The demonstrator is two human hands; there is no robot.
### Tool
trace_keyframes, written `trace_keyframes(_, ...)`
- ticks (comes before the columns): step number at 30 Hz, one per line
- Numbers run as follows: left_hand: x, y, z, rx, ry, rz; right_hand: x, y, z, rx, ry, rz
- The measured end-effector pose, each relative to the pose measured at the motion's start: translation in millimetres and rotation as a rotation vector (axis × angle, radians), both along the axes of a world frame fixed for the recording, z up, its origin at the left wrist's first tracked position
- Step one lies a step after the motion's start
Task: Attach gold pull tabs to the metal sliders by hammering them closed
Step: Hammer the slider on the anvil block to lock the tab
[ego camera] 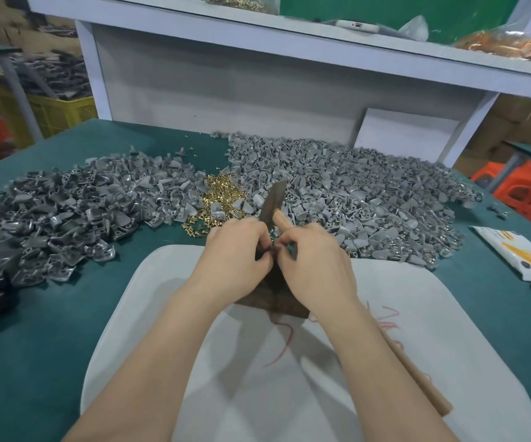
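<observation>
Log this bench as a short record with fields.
left grip: fingers curled, tips at the iron
right grip: one finger straight beside the iron, rest curled
held item: hidden by fingers
iron: dark, upright on the pad
pad: white, on green table
sliders: one grey pile left, another right
gold tabs: heap between the piles
handle: wooden, under right forearm

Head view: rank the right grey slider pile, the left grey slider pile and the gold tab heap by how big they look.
1. Right grey slider pile, narrowly ahead.
2. Left grey slider pile, close behind.
3. Gold tab heap, far smaller.
</observation>
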State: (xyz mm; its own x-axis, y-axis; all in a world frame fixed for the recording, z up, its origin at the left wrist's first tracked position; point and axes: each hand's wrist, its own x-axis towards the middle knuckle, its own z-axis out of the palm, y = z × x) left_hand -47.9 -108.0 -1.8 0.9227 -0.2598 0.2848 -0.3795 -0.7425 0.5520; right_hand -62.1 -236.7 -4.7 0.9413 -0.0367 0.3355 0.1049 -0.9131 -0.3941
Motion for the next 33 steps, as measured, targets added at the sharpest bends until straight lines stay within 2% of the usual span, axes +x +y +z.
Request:
trace_keyframes(13, 0.3, -0.1, -1.3, -0.03, -0.003, -0.015, 5.9, -7.5, -1.4, 0.02, 0.034, 0.049)
trace_keyframes(16, 2.1, 1.5, -3.4, -0.136, 0.052, 0.026, 9.4, -15.1, -1.9, 0.174, 0.037, 0.104)
trace_keyframes(18, 5.0, 3.7, -5.0, -0.177, 0.084, 0.101, 12.0, -21.8, -3.1, 0.266, 0.019, 0.069)
trace_keyframes(20, 7.5, 6.0, -5.8, -0.209, 0.101, 0.161, 14.6, -32.7, -5.0, 0.27, 0.026, -0.004)
trace_keyframes(25, 8.1, 6.5, -3.1, -0.198, 0.142, 0.184, 23.6, -58.4, -14.3, 0.268, 0.186, -0.121)
trace_keyframes(28, 7.9, 6.7, -1.8, -0.202, 0.151, 0.183, 25.2, -61.6, -15.7, 0.166, 0.198, -0.183)
trace_keyframes(30, 8.0, 6.7, -1.5, -0.209, 0.146, 0.182, 25.4, -62.0, -14.8, 0.113, 0.166, -0.208)
trace_keyframes(33, 6.8, 5.6, -2.2, -0.236, 0.123, 0.157, 22.9, -54.4, -9.9, 0.161, -0.037, -0.134)
